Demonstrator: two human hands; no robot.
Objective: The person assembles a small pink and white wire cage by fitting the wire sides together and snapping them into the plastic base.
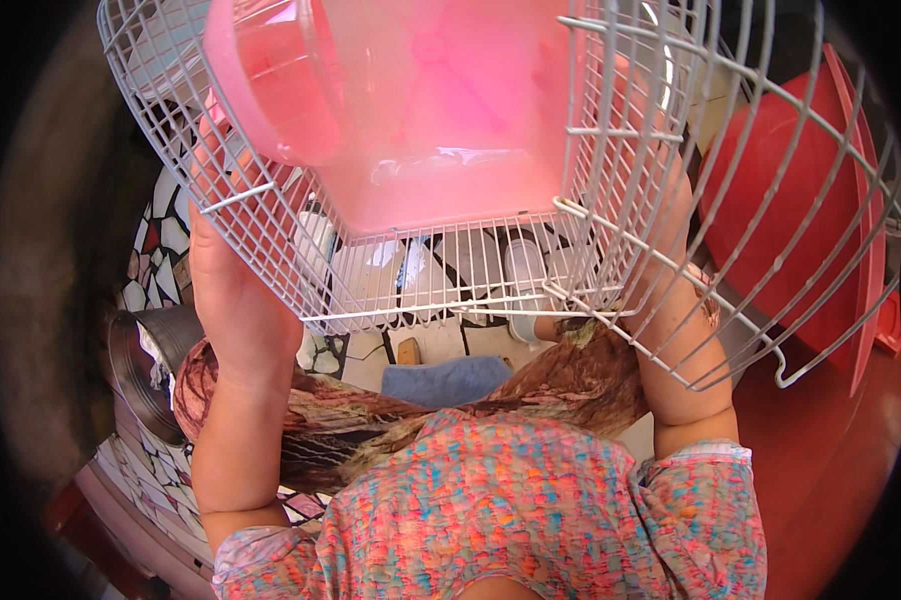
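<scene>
Up in front of me I hold a white wire pet cage [235, 196], tilted so that I look into it. Inside are a pink, translucent plastic floor or shelf [450, 165] and a round pink wheel-like part [278, 80] at the left. My left hand [225, 260] grips the cage's left side from outside, its fingers partly hidden behind the bars. On the opposite side my right hand [655, 130] supports the cage, seen through the wires, with its fingertips mostly hidden. A curved wire panel [782, 368] stands swung out at the right, beyond my right forearm.
A large red basin [770, 185] leans at the right, over a reddish surface [810, 470]. On the left stands a dark metal pot [133, 370] with something white inside. Below the cage, a folded blue cloth [445, 381] and a small wooden block [408, 351] lie on the broken-tile floor [170, 235].
</scene>
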